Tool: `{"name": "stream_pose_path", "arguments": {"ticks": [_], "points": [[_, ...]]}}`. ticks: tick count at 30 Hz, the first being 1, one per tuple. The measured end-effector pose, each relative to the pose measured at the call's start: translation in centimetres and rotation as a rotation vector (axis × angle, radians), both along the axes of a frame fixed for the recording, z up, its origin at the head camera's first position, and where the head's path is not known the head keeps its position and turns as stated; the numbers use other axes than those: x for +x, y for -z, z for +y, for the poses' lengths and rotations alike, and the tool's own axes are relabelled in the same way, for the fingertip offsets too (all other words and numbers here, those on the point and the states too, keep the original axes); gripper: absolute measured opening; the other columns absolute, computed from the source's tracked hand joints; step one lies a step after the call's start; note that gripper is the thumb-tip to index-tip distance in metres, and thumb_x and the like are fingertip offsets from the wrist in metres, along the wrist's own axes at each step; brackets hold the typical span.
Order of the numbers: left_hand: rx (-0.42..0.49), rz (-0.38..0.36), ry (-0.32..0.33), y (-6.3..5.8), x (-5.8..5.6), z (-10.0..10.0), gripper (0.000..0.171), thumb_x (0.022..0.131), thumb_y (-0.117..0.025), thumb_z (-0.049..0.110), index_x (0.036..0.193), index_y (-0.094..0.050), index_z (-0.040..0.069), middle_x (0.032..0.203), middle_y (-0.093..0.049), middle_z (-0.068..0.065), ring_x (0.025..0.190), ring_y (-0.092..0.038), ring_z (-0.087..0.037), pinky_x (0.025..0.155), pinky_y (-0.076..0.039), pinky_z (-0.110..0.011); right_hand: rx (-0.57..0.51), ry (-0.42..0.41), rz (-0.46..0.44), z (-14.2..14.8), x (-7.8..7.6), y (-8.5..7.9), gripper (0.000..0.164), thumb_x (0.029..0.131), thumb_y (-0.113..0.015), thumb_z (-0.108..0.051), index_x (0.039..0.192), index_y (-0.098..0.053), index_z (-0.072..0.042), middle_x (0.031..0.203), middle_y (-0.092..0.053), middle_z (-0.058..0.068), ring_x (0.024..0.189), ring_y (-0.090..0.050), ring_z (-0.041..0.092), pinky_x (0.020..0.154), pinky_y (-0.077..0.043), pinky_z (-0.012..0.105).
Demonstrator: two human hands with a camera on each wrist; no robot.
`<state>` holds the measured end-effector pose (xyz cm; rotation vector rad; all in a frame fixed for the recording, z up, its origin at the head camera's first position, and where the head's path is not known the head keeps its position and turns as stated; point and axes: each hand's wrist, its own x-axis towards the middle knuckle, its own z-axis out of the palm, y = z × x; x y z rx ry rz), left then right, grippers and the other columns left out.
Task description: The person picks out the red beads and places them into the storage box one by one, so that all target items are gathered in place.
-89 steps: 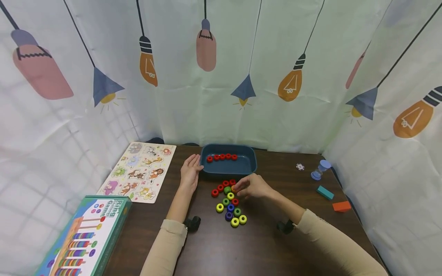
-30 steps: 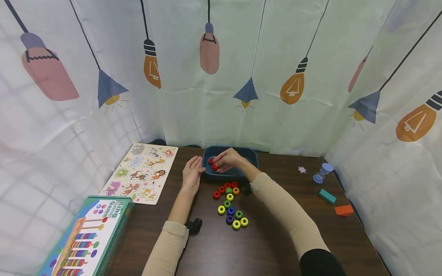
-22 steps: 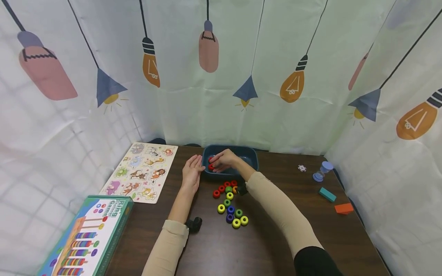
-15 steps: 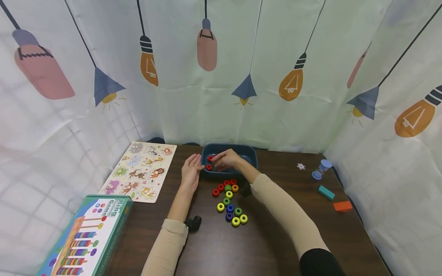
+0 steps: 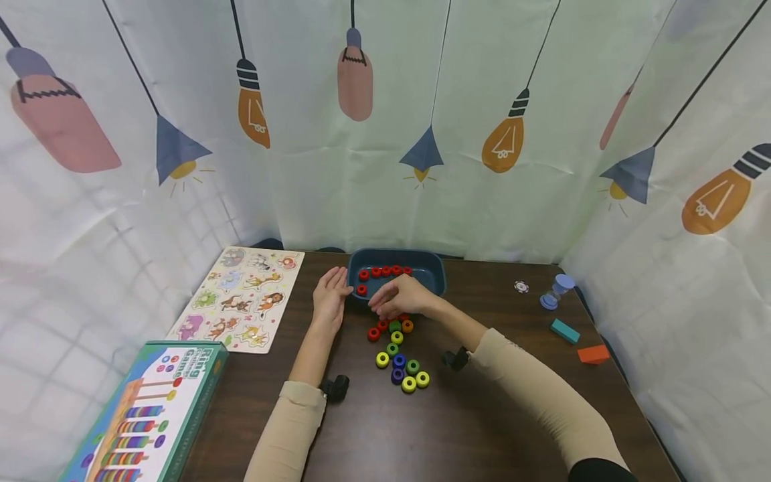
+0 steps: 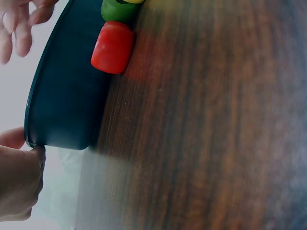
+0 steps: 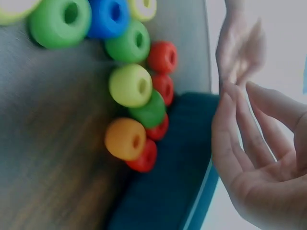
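In the head view, a dark blue tray point(image 5: 434, 284) stands at the table's back. Along its far side runs a row of red rings point(image 5: 387, 271), and another red ring point(image 5: 361, 290) lies near its left front corner. My left hand point(image 5: 328, 300) holds the tray's left end; the left wrist view shows its digits point(image 6: 39, 155) on both sides of the corner. My right hand point(image 5: 402, 296) hangs over the tray's front rim, fingers loosely bent and holding nothing. Just in front of the tray lie loose red, yellow, green, blue, purple and orange rings, including an orange ring point(image 7: 125, 139).
An animal puzzle board point(image 5: 241, 294) and a ring game box point(image 5: 144, 408) lie at left. To the right are a poker chip point(image 5: 521, 286), a small hourglass point(image 5: 557, 291), a teal block point(image 5: 565, 331) and an orange block point(image 5: 593, 354). Printed curtains point(image 5: 385, 201) enclose the table.
My right hand carried a red ring from the group into the tray, slid it left and let go beside the left wall. Now it has drawn back toward the front rim. The left hand stayed put.
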<state>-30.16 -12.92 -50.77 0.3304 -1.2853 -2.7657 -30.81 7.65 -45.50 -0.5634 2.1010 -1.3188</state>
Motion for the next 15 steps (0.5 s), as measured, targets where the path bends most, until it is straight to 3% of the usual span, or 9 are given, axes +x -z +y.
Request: {"name": "stream_pose_path", "arguments": {"ticks": [6, 10, 15], "points": [[0.007, 0.002, 0.003, -0.1, 0.1, 0.0, 0.072, 0.082, -0.044, -0.031, 0.147, -0.029, -0.003, 0.154, -0.032, -0.023, 0.143, -0.033, -0.026, 0.116, -0.027, -0.041, 0.098, -0.069, 0.010, -0.9, 1.6, 1.8, 0.027, 0.084, -0.073, 0.001, 0.110, -0.073, -0.001, 0.100, -0.074, 0.013, 0.081, -0.073, 0.028, 0.073, -0.060, 0.044], [0.015, 0.007, 0.007, -0.1, 0.1, 0.0, 0.073, 0.082, -0.043, -0.031, 0.148, -0.027, -0.004, 0.154, -0.032, -0.023, 0.143, -0.033, -0.027, 0.116, -0.027, -0.041, 0.161, -0.057, 0.023, -1.6, 2.1, 2.8, 0.026, 0.082, -0.074, 0.002, 0.108, -0.074, -0.005, 0.095, -0.075, 0.009, 0.078, -0.073, 0.031, 0.069, -0.060, 0.044], [0.025, 0.005, 0.008, 0.0, 0.0, -0.1, 0.072, 0.082, -0.044, -0.031, 0.147, -0.029, -0.003, 0.154, -0.032, -0.022, 0.143, -0.033, -0.026, 0.116, -0.028, -0.040, 0.151, -0.027, 0.018, -2.4, 2.5, 3.7, 0.023, 0.082, -0.072, 0.005, 0.103, -0.075, -0.005, 0.092, -0.075, 0.011, 0.075, -0.073, 0.033, 0.066, -0.061, 0.043]]}}
